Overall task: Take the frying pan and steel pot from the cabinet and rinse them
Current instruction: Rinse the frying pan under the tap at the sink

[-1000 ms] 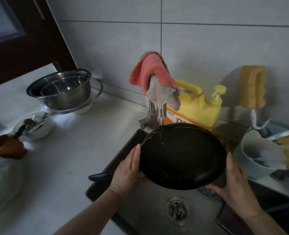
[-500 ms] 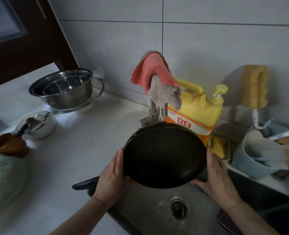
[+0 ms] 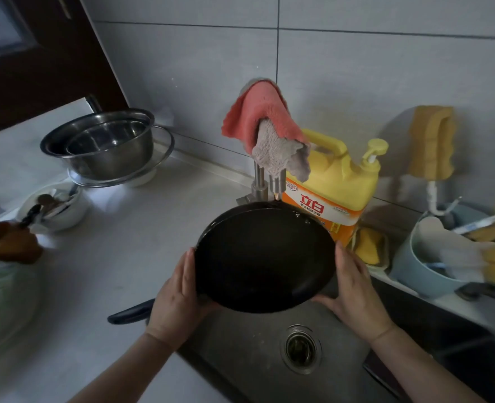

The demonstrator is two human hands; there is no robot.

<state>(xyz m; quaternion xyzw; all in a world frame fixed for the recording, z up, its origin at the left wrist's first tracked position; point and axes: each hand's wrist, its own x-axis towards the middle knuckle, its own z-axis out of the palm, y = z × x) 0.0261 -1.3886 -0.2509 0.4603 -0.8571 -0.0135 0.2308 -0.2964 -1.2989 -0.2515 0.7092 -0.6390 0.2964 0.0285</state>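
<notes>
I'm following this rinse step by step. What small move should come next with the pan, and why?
Probably tip the frying pan to swirl the water round: both hands, left hand and right hand, hold its rim under the faucet over the sink.

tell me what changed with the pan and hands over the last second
The frying pan, held by its rim between the left hand and right hand, shifted left over the sink, toward the counter, so the tap now stands over its far rim rather than left of its centre. Both hands keep their hold on opposite edges. The steel pot and yellow detergent jug stayed where they were.
</notes>
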